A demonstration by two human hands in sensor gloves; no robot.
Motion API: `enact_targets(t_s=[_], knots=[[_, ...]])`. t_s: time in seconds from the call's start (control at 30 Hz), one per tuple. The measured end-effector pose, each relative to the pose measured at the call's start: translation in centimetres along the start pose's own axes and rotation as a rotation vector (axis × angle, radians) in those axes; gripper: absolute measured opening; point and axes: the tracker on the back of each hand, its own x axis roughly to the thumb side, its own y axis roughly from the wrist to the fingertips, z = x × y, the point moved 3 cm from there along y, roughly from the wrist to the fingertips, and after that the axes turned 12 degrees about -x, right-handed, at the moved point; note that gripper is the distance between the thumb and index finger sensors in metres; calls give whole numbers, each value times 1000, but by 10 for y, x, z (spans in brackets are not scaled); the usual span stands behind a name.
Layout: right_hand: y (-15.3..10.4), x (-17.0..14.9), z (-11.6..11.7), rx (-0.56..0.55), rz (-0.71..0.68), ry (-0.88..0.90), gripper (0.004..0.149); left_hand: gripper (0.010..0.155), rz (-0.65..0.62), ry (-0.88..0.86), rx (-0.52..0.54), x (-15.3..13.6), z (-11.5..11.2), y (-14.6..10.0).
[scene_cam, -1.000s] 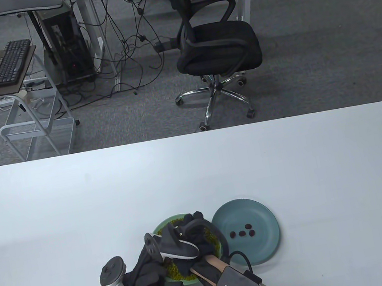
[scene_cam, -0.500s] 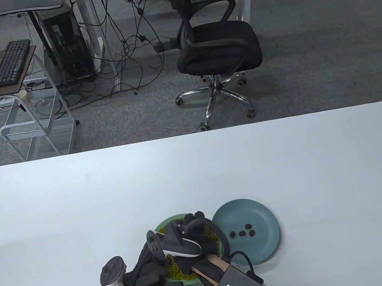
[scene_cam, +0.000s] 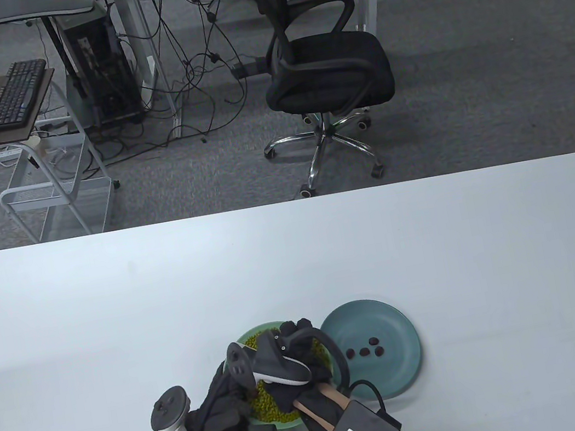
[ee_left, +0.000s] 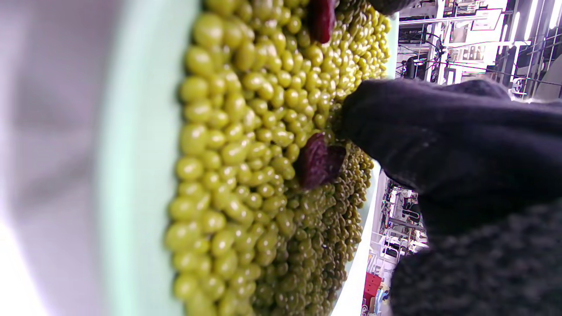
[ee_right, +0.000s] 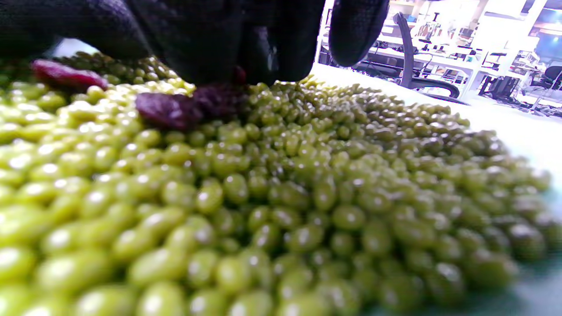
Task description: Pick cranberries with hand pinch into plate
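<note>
While left hand (scene_cam: 218,405) stays put, right hand (scene_cam: 295,356) shifted right, fingers touching cranberry (ee_right: 210,98); grips unclear.

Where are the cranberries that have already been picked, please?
In the table view, four cranberries lie clustered near the middle of the blue plate, just right of the green bowl of beans.

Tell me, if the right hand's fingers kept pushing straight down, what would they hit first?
Most likely the dark red cranberry directly under the right hand's fingers, lying on the green beans in the bowl. Whether they already touch is unclear.
</note>
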Motion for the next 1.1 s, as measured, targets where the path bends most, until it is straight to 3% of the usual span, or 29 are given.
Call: enact_targets(t_s=[0.63, 1.1], knots=[[-22, -42, -17, -145, 105, 209, 48, 49, 2, 1, 4, 0, 0, 0], [-38, -107, -10, -229, 331, 232, 48, 49, 1, 0, 6, 0, 1, -1]])
